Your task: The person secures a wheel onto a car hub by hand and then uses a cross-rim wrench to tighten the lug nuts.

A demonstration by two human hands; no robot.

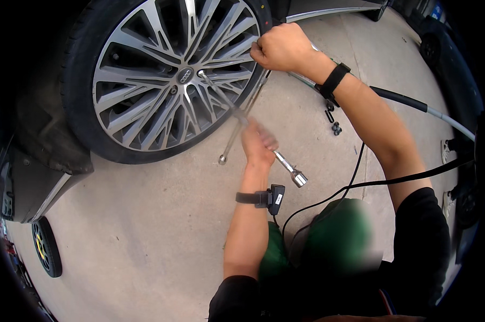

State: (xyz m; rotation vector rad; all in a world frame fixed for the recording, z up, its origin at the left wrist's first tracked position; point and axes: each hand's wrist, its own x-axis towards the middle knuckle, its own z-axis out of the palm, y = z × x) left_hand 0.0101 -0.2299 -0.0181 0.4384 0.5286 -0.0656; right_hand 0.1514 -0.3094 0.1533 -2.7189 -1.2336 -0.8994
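A silver cross wrench [288, 163] reaches from the car wheel [140, 107], where one end meets the hub beside the centre cap [185, 75], out over the floor; a socket end [222, 159] points down-left. My left hand [258, 140], blurred, is wrapped round the shaft below the crossing, with a socket end showing beyond it. My right hand [277, 47] is closed at the upper end of another wrench arm, beside the tyre's right edge; its fingertips are partly hidden. Both wrists carry black straps, the left with a small black device [276, 198].
Small black nuts [336, 129] and a long bar with a black sleeve [398, 96] are right of the wheel on the concrete floor [146, 231]. Black cables cross near my knees. A spare wheel [46, 247] stands lower left. Another dark car [441, 70] and shoes are at right.
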